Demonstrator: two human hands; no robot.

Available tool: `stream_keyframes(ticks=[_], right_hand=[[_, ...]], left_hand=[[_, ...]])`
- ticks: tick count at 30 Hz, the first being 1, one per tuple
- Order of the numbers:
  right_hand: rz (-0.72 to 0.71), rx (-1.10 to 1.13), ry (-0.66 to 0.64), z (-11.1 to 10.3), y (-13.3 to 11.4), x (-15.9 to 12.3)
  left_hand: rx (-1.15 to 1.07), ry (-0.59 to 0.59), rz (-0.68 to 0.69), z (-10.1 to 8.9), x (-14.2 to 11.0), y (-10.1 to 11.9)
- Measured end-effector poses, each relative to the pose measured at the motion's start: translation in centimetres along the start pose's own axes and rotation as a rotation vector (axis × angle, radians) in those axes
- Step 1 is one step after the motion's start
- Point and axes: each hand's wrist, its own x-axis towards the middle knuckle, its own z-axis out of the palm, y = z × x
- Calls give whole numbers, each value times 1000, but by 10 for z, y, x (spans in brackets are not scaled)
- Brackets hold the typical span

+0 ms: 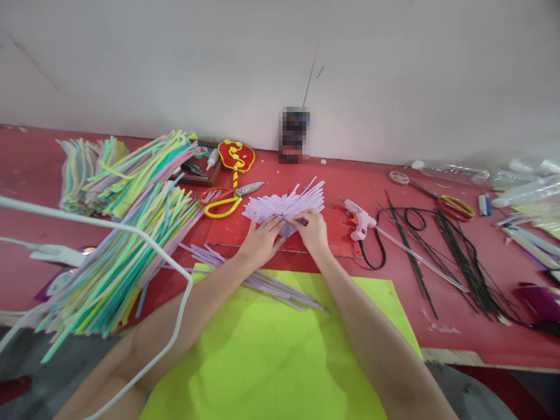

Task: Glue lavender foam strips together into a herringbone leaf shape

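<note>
Lilac pipe cleaners lie side by side in a fan on a red board, slanting outward from a middle line. My left hand rests flat on the fan's lower left, fingers stretched out. At the fan's lower middle, my right hand has its fingers bent and closed together on the pipe cleaners; its fingertips are partly hidden. Loose lilac pipe cleaners lie under my left forearm, partly across a lime-yellow sheet.
Bundles of coloured pipe cleaners and yellow-handled scissors lie left. A pink glue gun with a black cable, dark green stems and more scissors lie right. A white cable hangs across the left foreground. A blurred phone-like object leans on the wall.
</note>
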Motion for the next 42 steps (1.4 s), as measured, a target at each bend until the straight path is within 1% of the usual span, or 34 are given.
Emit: stream_keyframes(ticks=[6,11,14,19,21,23,25,27,31,34,42], right_hand=[[-1,-12,10,1,1,0],[-37,-20,-15,-2,2,2],[-53,-40,-17,-7,2,3],[-83,-69,53,-21,-1,3],[-49,-40,64,-24,-2,3],[21,16,61,-26,-6,2],[77,81,47,-26,-10,2],[100,136,26,-25,-13,1],[113,191,-7,-22,-16,-2],[116,190,-26,-22,-17,-4],[93,168,-8,-30,-20,-7]], left_hand=[[-2,3,0,0,0,0],[-2,-3,-9,-1,0,1],[-5,2,-8,0,0,1],[-12,-16,-9,0,0,0],[-10,-21,-9,0,0,0],[-15,-12,-7,0,-1,-1],[-28,8,-11,-1,-2,-2],[-38,28,-21,-3,-4,-3],[-30,26,-24,-7,-9,-5],[-28,11,-20,-8,-11,-6],[-22,4,-7,-8,-12,-5]])
